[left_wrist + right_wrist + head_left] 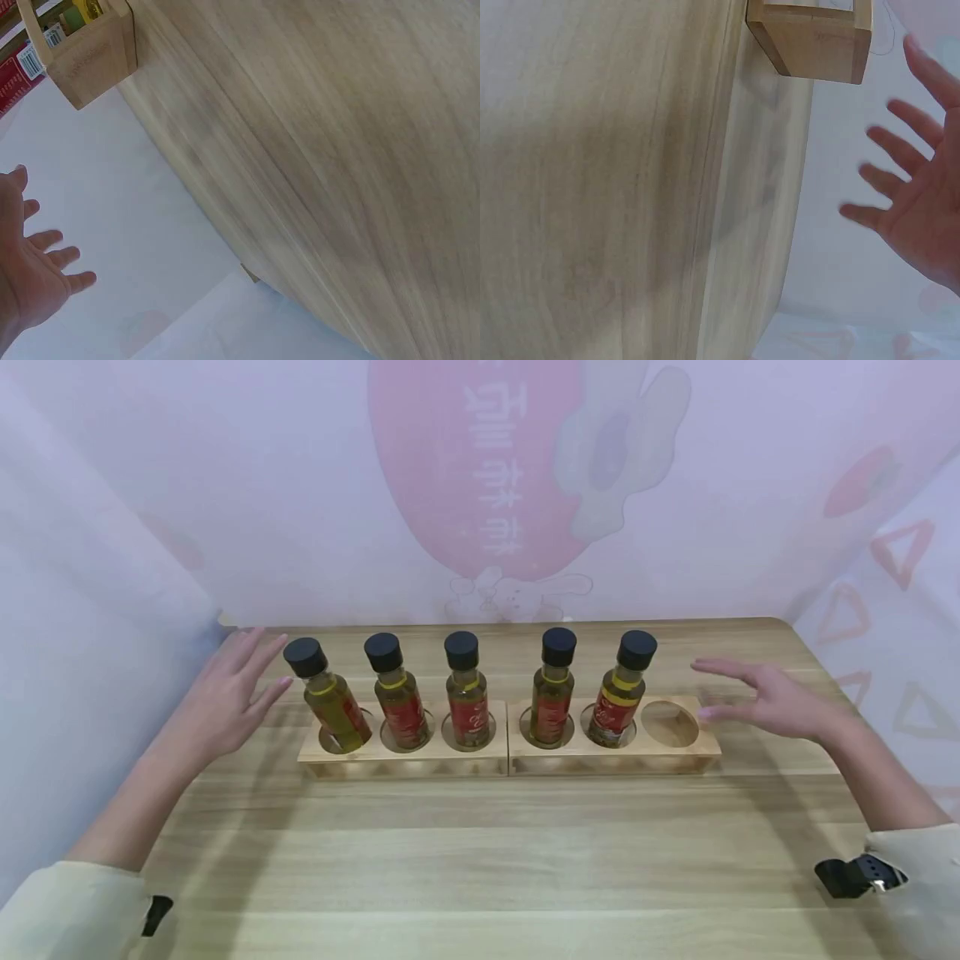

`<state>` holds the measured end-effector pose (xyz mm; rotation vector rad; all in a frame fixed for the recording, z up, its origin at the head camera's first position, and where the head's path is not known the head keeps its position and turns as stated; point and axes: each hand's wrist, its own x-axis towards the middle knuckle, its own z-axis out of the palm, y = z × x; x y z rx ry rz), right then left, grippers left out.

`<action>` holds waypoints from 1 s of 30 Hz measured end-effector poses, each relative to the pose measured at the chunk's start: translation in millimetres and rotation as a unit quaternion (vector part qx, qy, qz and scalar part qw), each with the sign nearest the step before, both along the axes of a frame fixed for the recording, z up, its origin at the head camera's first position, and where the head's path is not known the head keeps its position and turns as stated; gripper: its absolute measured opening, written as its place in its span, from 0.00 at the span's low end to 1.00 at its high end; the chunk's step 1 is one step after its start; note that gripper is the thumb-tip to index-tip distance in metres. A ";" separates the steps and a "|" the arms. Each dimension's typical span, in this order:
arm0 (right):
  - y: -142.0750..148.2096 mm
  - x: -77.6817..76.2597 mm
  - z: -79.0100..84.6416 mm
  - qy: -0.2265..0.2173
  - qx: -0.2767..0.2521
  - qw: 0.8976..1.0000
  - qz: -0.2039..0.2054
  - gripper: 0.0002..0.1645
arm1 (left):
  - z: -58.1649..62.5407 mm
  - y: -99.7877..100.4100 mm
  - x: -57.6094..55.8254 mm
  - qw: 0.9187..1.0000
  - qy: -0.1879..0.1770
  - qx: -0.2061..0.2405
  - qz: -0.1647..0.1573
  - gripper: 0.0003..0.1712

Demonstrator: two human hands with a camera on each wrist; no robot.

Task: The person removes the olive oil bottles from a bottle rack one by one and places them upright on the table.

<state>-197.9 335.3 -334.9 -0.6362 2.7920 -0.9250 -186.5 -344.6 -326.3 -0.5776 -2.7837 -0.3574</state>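
Printed sheeting (285,468) backs the counter (480,860); near its far edge we find five bottles (470,714) in paired racks (500,733). Left hand (228,697) and right hand (776,702), fingers spread, flank them: apparently positioning; next calls for inward contact.

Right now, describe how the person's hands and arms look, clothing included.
The left hand and right hand are gloveless. The left sleeve and right sleeve are plain cream, ending short of the wrists. A black strap with a silvery piece shows by the right one, a smaller black piece by the left.
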 end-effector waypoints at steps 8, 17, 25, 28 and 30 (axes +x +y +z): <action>-3.6 3.8 -9.8 -0.017 -0.019 0.998 0.064 0.43 | 10.3 9.4 2.6 0.990 -0.022 0.136 -0.017 0.27; -3.8 5.7 -15.4 -0.009 -0.050 0.995 0.086 0.48 | 20.2 25.1 12.2 0.960 -0.049 0.277 -0.004 0.24; -4.5 6.3 -20.0 -0.006 -0.067 0.993 0.096 0.45 | 22.4 36.3 17.3 0.888 -0.086 0.435 -0.121 0.23; -3.7 5.0 -21.7 -0.006 -0.076 0.993 0.095 0.44 | 23.0 40.1 18.2 0.872 -0.115 0.457 -0.128 0.26; -3.2 4.1 -22.4 -0.007 -0.081 0.992 0.093 0.44 | 22.3 43.5 17.6 0.857 -0.138 0.475 -0.143 0.30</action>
